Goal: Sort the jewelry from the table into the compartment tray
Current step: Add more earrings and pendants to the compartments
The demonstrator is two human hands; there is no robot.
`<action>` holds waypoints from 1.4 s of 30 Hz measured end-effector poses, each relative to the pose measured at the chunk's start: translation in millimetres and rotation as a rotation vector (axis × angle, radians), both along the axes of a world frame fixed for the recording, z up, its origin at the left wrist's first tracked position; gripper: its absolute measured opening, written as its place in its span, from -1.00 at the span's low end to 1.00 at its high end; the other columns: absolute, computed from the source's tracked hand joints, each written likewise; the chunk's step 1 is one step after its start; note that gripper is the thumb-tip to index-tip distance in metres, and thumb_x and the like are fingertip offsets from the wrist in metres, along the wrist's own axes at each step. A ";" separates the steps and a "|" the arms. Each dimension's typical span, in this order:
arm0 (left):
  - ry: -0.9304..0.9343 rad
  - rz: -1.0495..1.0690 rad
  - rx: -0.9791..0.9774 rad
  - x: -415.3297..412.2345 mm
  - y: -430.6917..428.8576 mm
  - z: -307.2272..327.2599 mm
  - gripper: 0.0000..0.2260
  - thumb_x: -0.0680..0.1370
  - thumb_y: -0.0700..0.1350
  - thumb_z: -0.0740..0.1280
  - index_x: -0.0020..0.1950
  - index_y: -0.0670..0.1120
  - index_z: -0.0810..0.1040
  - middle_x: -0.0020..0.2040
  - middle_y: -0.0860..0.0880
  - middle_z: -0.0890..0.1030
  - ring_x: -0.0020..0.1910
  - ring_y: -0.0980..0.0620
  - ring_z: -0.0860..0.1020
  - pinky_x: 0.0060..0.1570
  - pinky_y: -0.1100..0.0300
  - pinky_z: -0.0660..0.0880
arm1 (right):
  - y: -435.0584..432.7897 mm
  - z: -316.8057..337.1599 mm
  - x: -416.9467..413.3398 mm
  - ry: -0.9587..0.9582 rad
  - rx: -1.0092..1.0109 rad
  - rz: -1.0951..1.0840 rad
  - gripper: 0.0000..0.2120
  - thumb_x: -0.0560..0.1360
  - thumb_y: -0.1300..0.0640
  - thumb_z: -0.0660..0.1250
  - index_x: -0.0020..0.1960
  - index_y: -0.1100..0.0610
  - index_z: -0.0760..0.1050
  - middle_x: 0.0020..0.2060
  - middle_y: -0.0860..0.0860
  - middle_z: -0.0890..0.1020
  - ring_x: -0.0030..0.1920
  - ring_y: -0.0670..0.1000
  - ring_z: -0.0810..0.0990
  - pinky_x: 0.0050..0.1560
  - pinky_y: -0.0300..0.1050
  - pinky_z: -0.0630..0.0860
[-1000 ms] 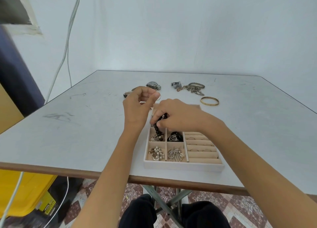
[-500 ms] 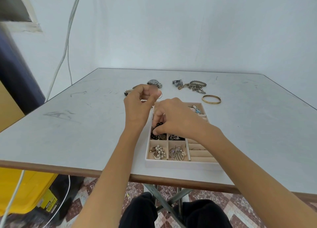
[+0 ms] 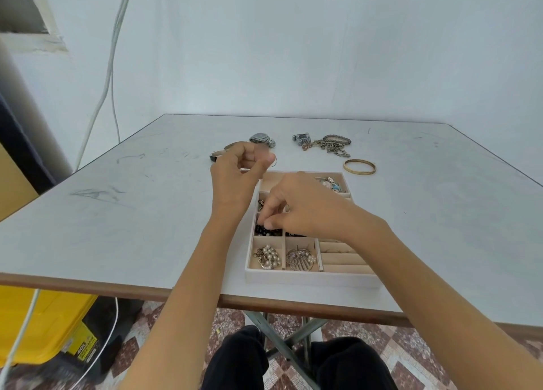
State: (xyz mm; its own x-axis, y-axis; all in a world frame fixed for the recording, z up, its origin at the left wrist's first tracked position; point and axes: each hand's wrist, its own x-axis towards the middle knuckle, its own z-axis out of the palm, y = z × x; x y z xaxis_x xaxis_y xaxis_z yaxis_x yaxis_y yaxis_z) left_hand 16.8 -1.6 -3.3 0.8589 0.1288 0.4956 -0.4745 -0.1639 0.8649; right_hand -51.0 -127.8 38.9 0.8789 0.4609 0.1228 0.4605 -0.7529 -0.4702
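Right hand [image 3: 305, 206] over tray [image 3: 308, 278], fingers pinched on black beads [image 3: 269, 230] in a left-column compartment. Left hand [image 3: 238, 178] raised beside the tray's far left corner, fingers curled; grasp unclear. Bangle [image 3: 359, 166], chain [image 3: 329, 145], watch [image 3: 261, 139] loose on counter [image 3: 147, 213] behind tray.

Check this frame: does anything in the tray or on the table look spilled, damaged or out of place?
Nothing stands out. The tray sits flat, its pieces inside compartments; the bangle, chains and watch simply await sorting.
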 end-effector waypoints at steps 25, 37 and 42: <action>0.000 -0.149 0.044 -7.5 -7.2 3.3 -0.93 0.47 -0.21 0.44 -0.08 -0.11 0.61 -0.26 0.00 0.62 -0.32 0.08 0.55 -0.22 0.32 0.52 | -126.7 -52.0 -50.5 -0.036 0.107 -0.599 -0.69 0.58 -0.01 0.22 0.32 -0.14 0.45 0.38 -0.20 0.39 0.44 -0.14 0.27 0.41 -0.15 0.16; 0.002 -0.277 0.216 -43.4 -12.6 18.6 -0.87 0.45 -0.18 0.45 -0.06 0.01 0.67 -0.22 0.12 0.68 -0.21 0.17 0.59 -0.10 0.30 0.54 | -125.7 -62.5 -53.7 -0.022 -0.097 -0.539 -0.57 0.64 -0.06 -0.01 0.51 -0.10 0.17 0.53 -0.13 0.10 0.52 -0.17 -0.02 0.45 -0.26 -0.17; 0.044 -0.486 0.501 -84.1 -30.4 33.5 -0.92 0.40 -0.11 0.50 -0.14 0.04 0.70 -0.22 0.13 0.69 -0.20 0.25 0.59 -0.11 0.47 0.42 | -125.5 -64.9 -49.4 0.020 -0.245 -0.543 -0.49 0.65 -0.07 -0.12 0.57 0.03 -0.05 0.55 -0.08 -0.03 0.53 -0.14 -0.11 0.49 -0.18 -0.20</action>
State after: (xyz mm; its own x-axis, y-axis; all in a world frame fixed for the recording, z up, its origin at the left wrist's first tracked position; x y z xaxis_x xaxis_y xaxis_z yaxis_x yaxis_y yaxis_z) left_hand -67.3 -32.0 30.1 0.7817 -0.5102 0.3586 -0.5615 -0.3257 0.7606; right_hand -100.3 -253.3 -26.0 0.9978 -0.0428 0.0507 -0.0283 -0.9658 -0.2577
